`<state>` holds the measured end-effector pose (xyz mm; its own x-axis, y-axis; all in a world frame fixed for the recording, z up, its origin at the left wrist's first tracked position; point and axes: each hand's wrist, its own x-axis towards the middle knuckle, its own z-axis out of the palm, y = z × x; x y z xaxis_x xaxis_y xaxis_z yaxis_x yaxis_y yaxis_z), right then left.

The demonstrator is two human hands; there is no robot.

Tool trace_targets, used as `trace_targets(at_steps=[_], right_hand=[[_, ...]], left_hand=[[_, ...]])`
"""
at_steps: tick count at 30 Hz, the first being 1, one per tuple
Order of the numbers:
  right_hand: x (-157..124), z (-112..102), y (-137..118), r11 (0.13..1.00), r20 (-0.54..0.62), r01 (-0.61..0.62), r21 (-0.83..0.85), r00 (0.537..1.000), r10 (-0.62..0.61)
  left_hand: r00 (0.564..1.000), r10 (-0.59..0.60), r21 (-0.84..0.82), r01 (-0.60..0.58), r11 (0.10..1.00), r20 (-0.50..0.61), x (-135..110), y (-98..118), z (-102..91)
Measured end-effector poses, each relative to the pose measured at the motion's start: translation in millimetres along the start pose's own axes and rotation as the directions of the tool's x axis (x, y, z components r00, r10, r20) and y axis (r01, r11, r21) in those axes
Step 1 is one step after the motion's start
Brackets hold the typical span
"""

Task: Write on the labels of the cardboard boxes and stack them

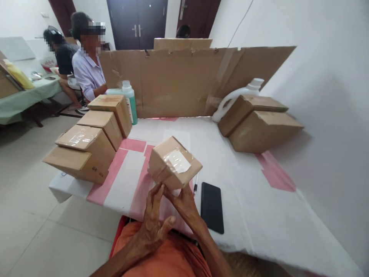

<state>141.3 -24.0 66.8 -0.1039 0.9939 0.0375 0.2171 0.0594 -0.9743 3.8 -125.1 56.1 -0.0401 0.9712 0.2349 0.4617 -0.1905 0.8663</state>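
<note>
A small cardboard box point(158, 165) with clear tape and a white label on its top is tilted in front of me over the table. My right hand point(186, 202) grips its near lower corner, with part of the fingers hidden beneath it. Close by, my left hand point(154, 217) has its fingers stretched and its thumb apart; the fingertips are at the box's lower near edge. A pen point(196, 186) lies just right of the box, partly hidden. Beside the pen is a black phone point(212, 207), lying flat.
Several cardboard boxes point(86, 138) line the left table edge by a bottle of green liquid point(132, 105). Two boxes point(262, 130) and a white jug point(226, 104) are at right. A cardboard partition point(178, 80) crosses the back. Other people sit beyond, at left.
</note>
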Motion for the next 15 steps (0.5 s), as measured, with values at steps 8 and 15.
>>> trace_targets(at_steps=[8,15], right_hand=[[-28.1,-19.8,3.8,1.0,0.036,0.018,0.009,0.999,-0.019],[-32.4,-29.9,2.1,0.981,0.17,0.167,0.101,0.968,-0.183]], left_hand=[[0.964,0.15,0.045,-0.144,0.989,-0.22,39.6,-5.7,-32.8],[0.998,-0.012,-0.172,0.002,0.985,-0.056,63.7,-37.4,-38.4]])
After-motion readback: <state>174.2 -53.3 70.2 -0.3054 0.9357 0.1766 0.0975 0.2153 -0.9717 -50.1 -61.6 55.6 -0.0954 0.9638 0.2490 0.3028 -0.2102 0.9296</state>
